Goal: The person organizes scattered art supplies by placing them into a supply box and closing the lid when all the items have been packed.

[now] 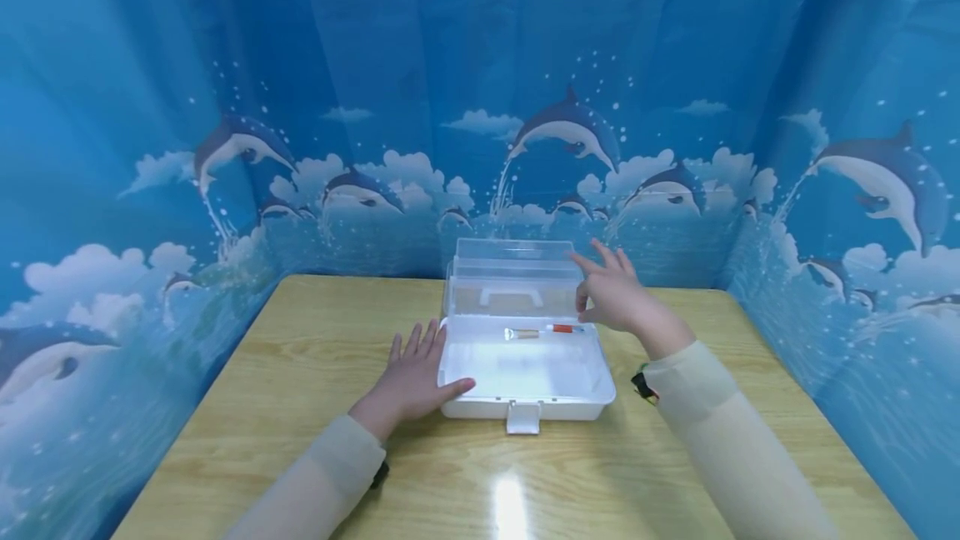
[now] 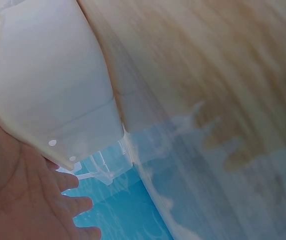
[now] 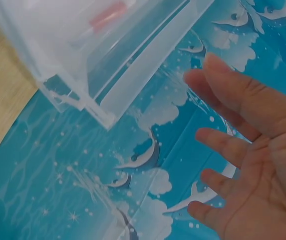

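White plastic box [image 1: 487, 367] with its clear lid [image 1: 517, 252] raised, standing near the middle of a wood-grain tabletop [image 1: 300, 365]. Inside, toward the back, lie two small tubes end to end: one beige [image 1: 527, 334], and to its right one orange-red [image 1: 562, 328]. A person's left hand [image 1: 414, 373] rests against the box's left side, fingers spread, thumb over the front corner. The right hand [image 1: 617, 298] hovers by the back right corner, thumb and index finger close together with nothing visible between them, the other fingers spread. Behind hangs a blue dolphin-print backdrop [image 1: 420, 40].
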Motion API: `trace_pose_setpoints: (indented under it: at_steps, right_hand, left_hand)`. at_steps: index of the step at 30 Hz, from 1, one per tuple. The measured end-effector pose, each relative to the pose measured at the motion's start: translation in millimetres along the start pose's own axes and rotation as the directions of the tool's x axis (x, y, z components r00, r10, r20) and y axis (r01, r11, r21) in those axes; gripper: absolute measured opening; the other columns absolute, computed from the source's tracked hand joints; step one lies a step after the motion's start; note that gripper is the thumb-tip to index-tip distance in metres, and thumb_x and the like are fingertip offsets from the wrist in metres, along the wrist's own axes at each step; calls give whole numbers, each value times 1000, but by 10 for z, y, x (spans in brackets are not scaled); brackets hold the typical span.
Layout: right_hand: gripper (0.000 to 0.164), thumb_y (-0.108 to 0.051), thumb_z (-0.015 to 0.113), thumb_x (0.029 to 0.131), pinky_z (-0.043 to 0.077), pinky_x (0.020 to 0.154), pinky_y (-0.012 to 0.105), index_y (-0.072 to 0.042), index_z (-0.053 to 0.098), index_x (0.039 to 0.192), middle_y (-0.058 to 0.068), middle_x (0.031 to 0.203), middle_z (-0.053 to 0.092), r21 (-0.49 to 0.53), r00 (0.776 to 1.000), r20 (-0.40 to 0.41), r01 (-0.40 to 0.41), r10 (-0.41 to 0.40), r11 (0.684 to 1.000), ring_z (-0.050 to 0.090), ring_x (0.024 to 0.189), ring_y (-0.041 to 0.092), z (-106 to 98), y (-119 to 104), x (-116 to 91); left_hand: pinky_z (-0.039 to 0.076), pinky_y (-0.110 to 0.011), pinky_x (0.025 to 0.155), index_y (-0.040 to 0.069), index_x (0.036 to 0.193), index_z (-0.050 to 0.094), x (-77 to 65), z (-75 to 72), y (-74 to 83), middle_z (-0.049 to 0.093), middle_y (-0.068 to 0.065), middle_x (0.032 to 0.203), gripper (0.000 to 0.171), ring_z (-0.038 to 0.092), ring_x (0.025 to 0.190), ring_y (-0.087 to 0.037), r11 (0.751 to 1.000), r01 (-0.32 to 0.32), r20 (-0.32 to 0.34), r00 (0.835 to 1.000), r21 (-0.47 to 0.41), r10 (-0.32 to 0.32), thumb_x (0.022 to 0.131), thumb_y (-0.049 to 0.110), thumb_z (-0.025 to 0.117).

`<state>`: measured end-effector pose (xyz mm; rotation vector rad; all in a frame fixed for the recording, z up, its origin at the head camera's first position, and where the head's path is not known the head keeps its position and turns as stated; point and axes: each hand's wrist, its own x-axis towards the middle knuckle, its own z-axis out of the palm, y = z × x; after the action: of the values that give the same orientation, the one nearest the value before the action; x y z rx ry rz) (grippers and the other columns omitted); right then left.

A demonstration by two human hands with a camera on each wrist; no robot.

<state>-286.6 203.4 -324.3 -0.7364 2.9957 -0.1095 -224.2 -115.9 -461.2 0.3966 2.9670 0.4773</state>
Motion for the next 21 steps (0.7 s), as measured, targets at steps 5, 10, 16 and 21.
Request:
trace_pose_setpoints:
  at_steps: [5, 10, 16, 21]
  right_hand:
    - [16, -15, 84, 81, -5, 114, 70, -23, 73, 72, 20, 163, 24, 5, 1000, -15, -22, 22, 1000, -5, 149, 48, 4, 78, -104]
    - [17, -13, 83, 82, -4, 114, 70, -22, 73, 71, 22, 162, 25, 21, 998, -27, -54, 55, 998, -4, 149, 50, 37, 194, -220]
    - [19, -14, 84, 80, -1, 112, 72, -22, 71, 70, 26, 160, 26, 53, 997, -36, -73, 75, 996, -2, 147, 53, 104, 368, -357]
    - [18, -13, 84, 80, -2, 112, 73, -21, 71, 71, 28, 159, 25, 83, 995, -10, -97, 98, 992, -3, 146, 55, 187, 479, -441]
  left_hand:
    - [-7, -58, 119, 13, 161, 1, -12, -4, -3, -8, -6, 166, 111, -8, 152, -32, 1000, 3, 6, 1000, -5, -3, 85, 87, 33]
    - [-6, -58, 119, 12, 161, 3, -8, -9, 6, -4, -9, 167, 111, -5, 153, -34, 1000, 0, 3, 1000, 1, 0, 85, 87, 33]
    - [-6, -58, 119, 11, 161, 4, 15, -8, 6, -1, -11, 168, 109, -3, 153, -35, 1000, -4, -6, 1000, 6, 4, 87, 84, 37]
    - [-8, -58, 119, 12, 161, 2, 2, -7, 2, -4, -9, 167, 108, -6, 153, -34, 1000, 1, 9, 1000, -6, -1, 88, 82, 39]
